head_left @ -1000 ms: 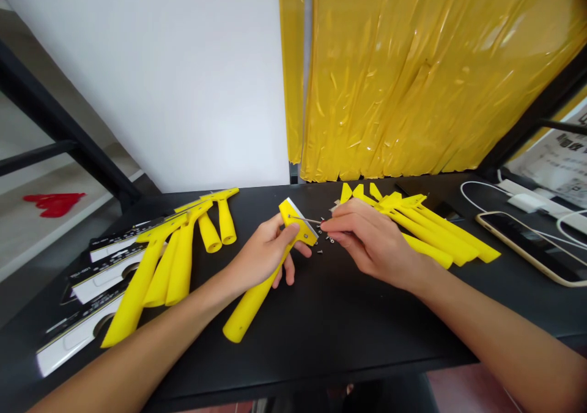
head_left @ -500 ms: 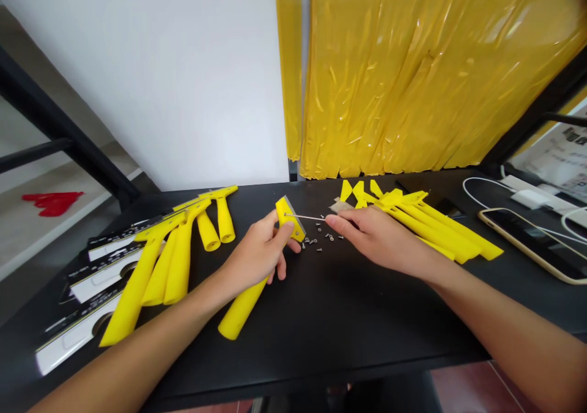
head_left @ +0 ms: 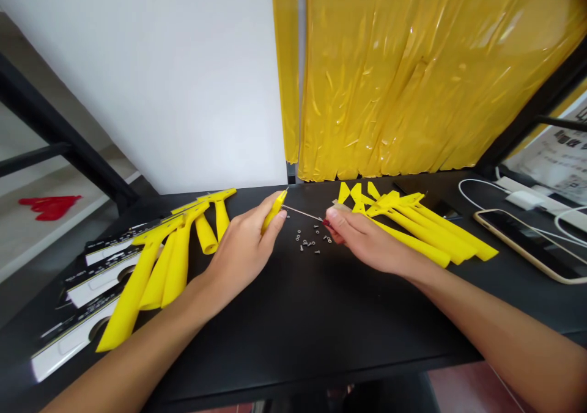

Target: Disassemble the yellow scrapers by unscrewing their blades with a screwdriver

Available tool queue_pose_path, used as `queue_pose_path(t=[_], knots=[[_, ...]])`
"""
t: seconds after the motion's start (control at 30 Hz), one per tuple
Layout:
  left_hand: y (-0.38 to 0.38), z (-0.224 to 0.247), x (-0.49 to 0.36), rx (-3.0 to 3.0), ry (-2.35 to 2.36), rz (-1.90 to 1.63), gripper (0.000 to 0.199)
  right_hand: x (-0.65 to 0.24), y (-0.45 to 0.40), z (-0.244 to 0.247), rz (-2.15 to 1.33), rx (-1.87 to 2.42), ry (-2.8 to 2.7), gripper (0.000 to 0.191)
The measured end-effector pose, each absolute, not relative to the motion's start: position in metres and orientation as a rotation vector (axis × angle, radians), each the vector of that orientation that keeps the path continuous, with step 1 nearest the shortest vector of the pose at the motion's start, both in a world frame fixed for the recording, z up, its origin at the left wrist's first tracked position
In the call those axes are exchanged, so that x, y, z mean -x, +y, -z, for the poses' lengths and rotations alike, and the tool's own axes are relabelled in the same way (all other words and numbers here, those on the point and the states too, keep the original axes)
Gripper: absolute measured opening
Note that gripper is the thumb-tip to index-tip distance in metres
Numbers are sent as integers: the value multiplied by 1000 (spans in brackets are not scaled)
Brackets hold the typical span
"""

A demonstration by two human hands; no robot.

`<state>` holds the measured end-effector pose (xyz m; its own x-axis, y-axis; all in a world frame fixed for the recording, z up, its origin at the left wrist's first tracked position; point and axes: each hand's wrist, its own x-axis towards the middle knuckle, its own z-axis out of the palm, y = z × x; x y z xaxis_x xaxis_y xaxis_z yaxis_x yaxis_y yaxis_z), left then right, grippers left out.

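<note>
The left hand (head_left: 243, 248) curls closed, knuckles up; the right hand (head_left: 364, 242) pinches, palm down; both reach inward toward each other.

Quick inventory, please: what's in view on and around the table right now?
table: one, black, under everything
left scraper pile: about five, yellow, table left
right scraper pile: several, yellow, table right
cards: three, white and black, left edge
screws: many, silver, table centre
smartphone: one, gold-edged, table right
curtain: one, yellow plastic, behind table
scraper: one, yellow, in left hand
screwdriver: one, red and silver, in right hand
left hand: one, gripping
right hand: one, pinching
</note>
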<state>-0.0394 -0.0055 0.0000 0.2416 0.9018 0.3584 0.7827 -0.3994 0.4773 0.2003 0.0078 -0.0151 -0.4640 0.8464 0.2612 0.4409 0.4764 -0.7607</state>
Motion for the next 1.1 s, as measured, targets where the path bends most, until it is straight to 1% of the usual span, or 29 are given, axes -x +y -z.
queue_pose_path(t=[0.13, 0.17, 0.23, 0.4, 0.57, 0.67, 0.77, 0.9, 1.03, 1.1], knots=[[-7, 3, 38, -2349, 1604, -887, 50, -199, 11, 23, -1289, 970, -2046, 41], [-7, 4, 37, -2345, 1613, -864, 51, -200, 12, 24, -1360, 959, -2024, 39], [-7, 6, 37, -2341, 1624, -820, 53, -202, 15, 25, -1379, 943, -2005, 35], [-5, 7, 37, -2321, 1545, -825, 49, -205, 21, 26, -1094, 970, -2041, 25], [-3, 4, 38, -2231, 1497, -788, 36, -200, 18, 22, -1067, 992, -1884, 29], [-3, 5, 38, -2204, 1521, -781, 36, -197, 15, 22, -1001, 1032, -1826, 25], [-3, 6, 39, -2198, 1520, -777, 40, -195, 11, 24, -814, 1028, -1818, 16], [-2, 7, 39, -2096, 1430, -805, 35, -193, 6, 22, -541, 992, -1799, 19], [-5, 10, 34, -1950, 1360, -793, 31, -192, 1, 18, -278, 901, -1819, 15], [-7, 12, 31, -1889, 1313, -768, 30, -191, -1, 15, -204, 858, -1808, 14]])
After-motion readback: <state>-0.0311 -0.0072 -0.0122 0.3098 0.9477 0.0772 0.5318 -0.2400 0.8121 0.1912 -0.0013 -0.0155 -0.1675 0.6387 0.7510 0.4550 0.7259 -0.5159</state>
